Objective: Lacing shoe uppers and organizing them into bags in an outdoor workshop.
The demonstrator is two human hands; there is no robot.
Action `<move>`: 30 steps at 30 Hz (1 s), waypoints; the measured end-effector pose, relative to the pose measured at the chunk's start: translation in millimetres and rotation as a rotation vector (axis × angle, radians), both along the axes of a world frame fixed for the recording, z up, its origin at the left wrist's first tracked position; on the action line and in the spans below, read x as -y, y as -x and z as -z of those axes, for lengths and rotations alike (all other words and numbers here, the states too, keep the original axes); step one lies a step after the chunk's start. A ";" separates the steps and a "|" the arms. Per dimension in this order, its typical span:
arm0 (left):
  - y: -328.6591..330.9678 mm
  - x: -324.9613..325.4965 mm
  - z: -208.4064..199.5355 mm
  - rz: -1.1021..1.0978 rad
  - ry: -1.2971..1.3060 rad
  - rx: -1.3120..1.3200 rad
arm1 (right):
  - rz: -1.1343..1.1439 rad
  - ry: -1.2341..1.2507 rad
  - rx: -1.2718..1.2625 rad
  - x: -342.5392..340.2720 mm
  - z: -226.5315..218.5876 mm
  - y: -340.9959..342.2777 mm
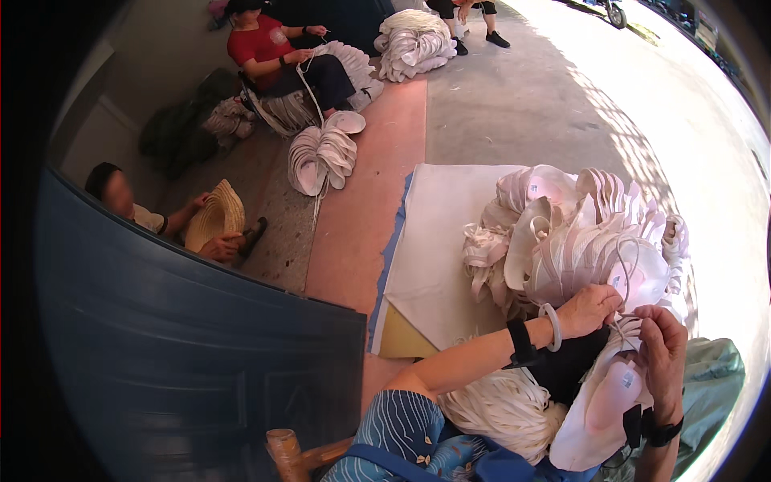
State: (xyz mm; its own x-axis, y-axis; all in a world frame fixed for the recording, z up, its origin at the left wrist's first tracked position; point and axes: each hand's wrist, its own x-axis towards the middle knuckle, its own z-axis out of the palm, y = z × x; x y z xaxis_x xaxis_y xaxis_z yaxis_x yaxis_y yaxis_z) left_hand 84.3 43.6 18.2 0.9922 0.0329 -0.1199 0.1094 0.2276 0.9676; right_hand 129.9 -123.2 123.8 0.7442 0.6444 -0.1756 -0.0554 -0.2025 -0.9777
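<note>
Left hand [590, 311] and right hand [663, 341] meet over the far end of a white shoe upper [582, 434], which lies tilted on the near side of them above the person's lap, its pink lining [615, 394] showing. The thumb and forefinger of the left hand pinch a thin lace [626, 277], which rises in a loop on the far side of the fingertips; its other fingers are curled in. The right hand is bent, thumb and fingers drawn close together, also pinching the lace beside the left one; the exact grip of each fingertip is too small to tell. Just left of the shoe upper, a thick bundle of cream laces [502, 410] rests on the lap. Beyond the hands, a large heap of pale shoe uppers [578, 257] sits on a white sheet [450, 209]. Far left, a person in a red shirt [261, 48] sits holding a lace, and nearer, another person holds a straw hat [217, 217].
</note>
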 end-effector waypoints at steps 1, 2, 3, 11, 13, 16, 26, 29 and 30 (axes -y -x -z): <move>1.4 0.4 2.1 -0.015 -0.160 0.127 | 0.000 0.011 0.004 -8.7 -5.4 2.7; 3.2 0.8 4.1 -0.032 -0.320 0.252 | -0.016 0.057 0.041 -18.3 -10.6 5.4; 8.2 5.3 -6.7 0.000 -0.328 0.266 | -0.036 0.091 0.069 -23.2 -13.9 4.7; 11.2 31.1 -16.5 -0.026 -0.625 0.398 | -0.170 0.149 0.340 -33.3 -9.4 -4.6; 11.9 22.0 -5.0 -0.011 -0.627 0.348 | -0.192 0.100 0.265 -43.6 -14.9 1.6; 13.3 3.9 -2.6 0.062 -0.376 0.357 | -0.289 0.093 0.413 -37.5 3.8 -16.7; 3.6 -2.6 -19.4 0.095 -0.223 0.012 | -0.387 0.322 0.899 18.1 12.6 -36.1; 2.6 -5.0 -24.8 0.130 -0.049 -0.069 | -0.402 0.400 0.902 35.7 2.7 -30.7; 3.9 -6.4 -25.2 0.146 0.021 -0.112 | -0.439 0.389 0.910 40.5 -2.0 -26.2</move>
